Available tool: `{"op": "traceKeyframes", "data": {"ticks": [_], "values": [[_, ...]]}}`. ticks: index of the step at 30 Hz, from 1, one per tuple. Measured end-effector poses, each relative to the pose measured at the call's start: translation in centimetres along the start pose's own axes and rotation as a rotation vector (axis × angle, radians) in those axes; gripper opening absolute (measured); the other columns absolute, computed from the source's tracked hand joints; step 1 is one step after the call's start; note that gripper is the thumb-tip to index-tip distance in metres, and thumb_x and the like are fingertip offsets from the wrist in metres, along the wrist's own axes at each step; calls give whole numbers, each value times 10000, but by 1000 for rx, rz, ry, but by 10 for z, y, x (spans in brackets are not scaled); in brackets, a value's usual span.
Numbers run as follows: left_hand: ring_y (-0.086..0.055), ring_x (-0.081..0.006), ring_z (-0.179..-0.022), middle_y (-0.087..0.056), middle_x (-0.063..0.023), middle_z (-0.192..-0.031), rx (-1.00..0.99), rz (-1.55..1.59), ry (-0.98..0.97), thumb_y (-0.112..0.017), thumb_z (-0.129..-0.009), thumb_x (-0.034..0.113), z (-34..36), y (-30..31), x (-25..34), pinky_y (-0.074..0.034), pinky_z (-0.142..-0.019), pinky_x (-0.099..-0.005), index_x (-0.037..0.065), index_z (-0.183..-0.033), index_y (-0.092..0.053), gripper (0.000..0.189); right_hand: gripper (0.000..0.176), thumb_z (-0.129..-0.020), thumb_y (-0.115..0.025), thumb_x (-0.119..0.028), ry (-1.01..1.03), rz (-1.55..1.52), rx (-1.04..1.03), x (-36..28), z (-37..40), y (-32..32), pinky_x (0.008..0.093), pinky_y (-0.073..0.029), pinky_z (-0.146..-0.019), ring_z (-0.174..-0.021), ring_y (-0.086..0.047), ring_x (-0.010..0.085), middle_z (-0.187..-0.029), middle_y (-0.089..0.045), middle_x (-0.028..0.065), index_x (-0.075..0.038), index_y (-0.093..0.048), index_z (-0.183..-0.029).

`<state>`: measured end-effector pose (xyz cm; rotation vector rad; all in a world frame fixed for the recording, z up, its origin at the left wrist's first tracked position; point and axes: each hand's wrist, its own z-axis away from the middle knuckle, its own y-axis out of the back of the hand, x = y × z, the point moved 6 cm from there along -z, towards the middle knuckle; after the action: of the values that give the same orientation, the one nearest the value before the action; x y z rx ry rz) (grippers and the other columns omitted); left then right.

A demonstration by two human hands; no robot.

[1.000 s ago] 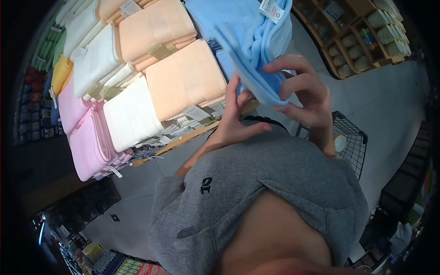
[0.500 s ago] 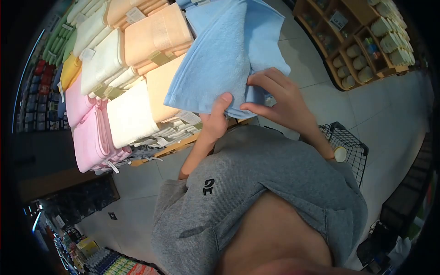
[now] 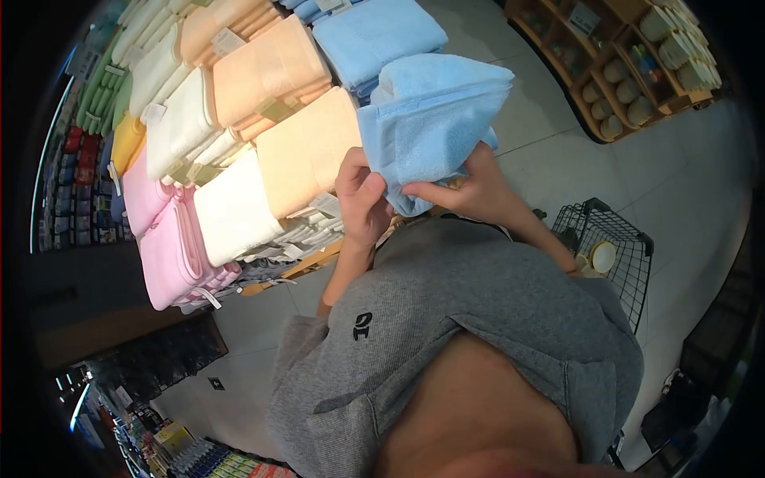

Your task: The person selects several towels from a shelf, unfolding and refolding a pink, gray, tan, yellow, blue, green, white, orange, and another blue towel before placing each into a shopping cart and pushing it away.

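Note:
A light blue towel (image 3: 438, 111) is held up in front of my chest, partly folded and bunched at its lower edge. My left hand (image 3: 362, 195) grips its lower left corner, with the thumb pressed on the cloth. On the other side, my right hand (image 3: 470, 187) pinches the lower right part, its thumb across the front and its fingers partly hidden behind the fabric. Just beyond lies a stack of folded blue towels (image 3: 378, 40). Peach towels (image 3: 311, 143) and a cream towel (image 3: 235, 211) lie on the display to the left of my hands.
Pink towels (image 3: 171, 255) sit at the display's near left corner. A black wire shopping basket or cart (image 3: 629, 263) with white cup-like items stands at my right. Wooden shelving (image 3: 590, 80) with cups is at the upper right, and tiled floor (image 3: 542, 111) lies between.
The held blue towel has come lower and nearer, and is gathered into a smaller, folded shape. The blue stack behind it now shows. My left hand has shifted left to the towel's corner.

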<state>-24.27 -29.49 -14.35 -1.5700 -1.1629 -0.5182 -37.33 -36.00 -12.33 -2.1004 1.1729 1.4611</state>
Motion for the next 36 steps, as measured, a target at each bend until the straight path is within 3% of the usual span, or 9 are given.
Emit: {"op": "traceKeyframes", "data": {"ticks": [9,14,19,24,28,30,31,33,36], "values": [[-384,-316,-1309,-371,-181,-1413,-81,734,109,-456,-941,234,-1,22,5,-299,-1090,-479,26,-1356,-333,480,425,-737,-801,-280,-13,115,-34,-5,2,10,366,-481,-839,-1003,-603,251,-1072,-628,155,-26,-655,-1045],[-308,-310,-1367,-422,-198,-1382,-225,423,207,-598,-881,220,0,12,3,-255,-1099,-450,29,-1156,-550,338,588,-720,-824,-309,-60,-79,32,-21,12,-10,371,-474,-876,-1054,-588,226,-1104,-616,138,-23,-572,-1169],[-224,-345,-1385,-521,-179,-1216,-477,16,18,-658,-860,222,-14,-22,9,-149,-1106,-489,35,-925,-645,198,596,-728,-813,-284,-283,-11,78,-16,29,-24,387,-474,-890,-1090,-575,240,-1139,-599,137,-26,-544,-1192],[-314,-383,-1335,-438,-245,-1305,-467,335,97,-484,-958,414,-15,-19,1,-253,-1082,-499,59,-1212,-483,436,497,-754,-768,-244,-61,168,432,-29,52,-13,371,-485,-858,-1052,-592,224,-1091,-617,111,-49,-562,-1162],[-244,-437,-1371,-268,-314,-1457,-373,414,225,-359,-981,497,-13,-59,3,-211,-1110,-575,72,-1450,-284,637,441,-787,-737,-205,-50,424,491,-54,90,-9,354,-489,-854,-1036,-589,188,-1092,-616,82,-69,-572,-1173],[-193,-448,-1387,-208,-326,-1474,-461,989,471,-363,-979,498,-6,-68,-15,-173,-1120,-582,71,-1454,-283,643,424,-853,-664,-267,-145,439,503,-62,113,-10,374,-493,-863,-1080,-575,228,-1129,-594,111,-91,-542,-1219],[-167,-454,-1394,-178,-333,-1483,-479,1268,596,-365,-978,498,-4,-69,-24,-155,-1126,-586,71,-1455,-282,646,419,-856,-671,-267,-56,1132,365,-73,128,-20,366,-491,-873,-1076,-578,215,-1145,-596,93,-89,-551,-1216],[-345,-352,-1290,-342,-250,-1372,-517,461,340,-420,-977,427,-14,-69,-39,-314,-1051,-505,61,-1346,-403,520,420,-871,-643,-274,-179,515,575,-71,156,-4,372,-487,-885,-1088,-570,219,-1166,-583,97,-83,-534,-1229],[-547,-206,-1067,-543,-123,-1124,-665,882,484,-478,-979,280,-14,-109,-47,-460,-927,-336,51,-1210,-481,325,423,-893,-603,-284,-233,245,755,-73,200,9,380,-482,-901,-1106,-559,225,-1196,-564,104,-75,-509,-1249]]}}
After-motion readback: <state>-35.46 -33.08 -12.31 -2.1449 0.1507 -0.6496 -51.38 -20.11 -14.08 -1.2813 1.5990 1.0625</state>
